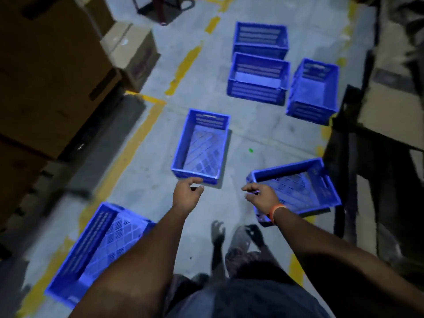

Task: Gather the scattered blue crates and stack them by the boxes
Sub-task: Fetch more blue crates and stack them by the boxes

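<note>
Several empty blue crates lie scattered on the grey floor. One crate [202,145] stands in the middle, just beyond my left hand [187,193], which hovers at its near rim with curled, parted fingers and holds nothing. A tilted crate [296,187] lies under and behind my right hand [261,196], also empty with fingers apart. Another crate [101,246] lies at the lower left beside my left forearm. Farther off, two crates [259,79] [261,37] stand one behind the other, with a further crate [314,90] to their right.
Tall cardboard boxes [46,76] line the left side, with a smaller box [130,49] behind them. Dark shelving with cartons [385,111] runs along the right. Yellow floor lines [128,148] mark the aisle. A dark trolley base [165,8] stands at the far end.
</note>
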Action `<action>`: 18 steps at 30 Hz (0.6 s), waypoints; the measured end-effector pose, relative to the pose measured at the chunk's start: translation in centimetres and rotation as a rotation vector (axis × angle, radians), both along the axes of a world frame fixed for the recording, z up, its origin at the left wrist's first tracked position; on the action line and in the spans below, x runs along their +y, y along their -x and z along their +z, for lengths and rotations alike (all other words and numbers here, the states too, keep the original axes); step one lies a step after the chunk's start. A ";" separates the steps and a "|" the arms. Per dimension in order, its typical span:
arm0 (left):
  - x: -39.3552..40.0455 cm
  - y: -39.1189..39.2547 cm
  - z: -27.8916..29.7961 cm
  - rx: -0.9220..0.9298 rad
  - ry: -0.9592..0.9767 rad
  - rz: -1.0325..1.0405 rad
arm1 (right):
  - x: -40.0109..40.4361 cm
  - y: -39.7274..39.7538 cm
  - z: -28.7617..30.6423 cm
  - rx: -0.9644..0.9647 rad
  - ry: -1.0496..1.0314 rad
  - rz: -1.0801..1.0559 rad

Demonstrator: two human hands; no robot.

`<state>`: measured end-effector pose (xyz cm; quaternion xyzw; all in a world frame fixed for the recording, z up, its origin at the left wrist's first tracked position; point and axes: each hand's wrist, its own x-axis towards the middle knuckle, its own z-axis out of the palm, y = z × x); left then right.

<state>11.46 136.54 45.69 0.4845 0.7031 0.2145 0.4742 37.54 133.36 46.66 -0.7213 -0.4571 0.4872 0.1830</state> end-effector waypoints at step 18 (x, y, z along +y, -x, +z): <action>9.4 -28.9 -8.8 -0.082 0.071 -0.281 | 1.2 -26.7 -5.7 -0.156 0.069 -0.249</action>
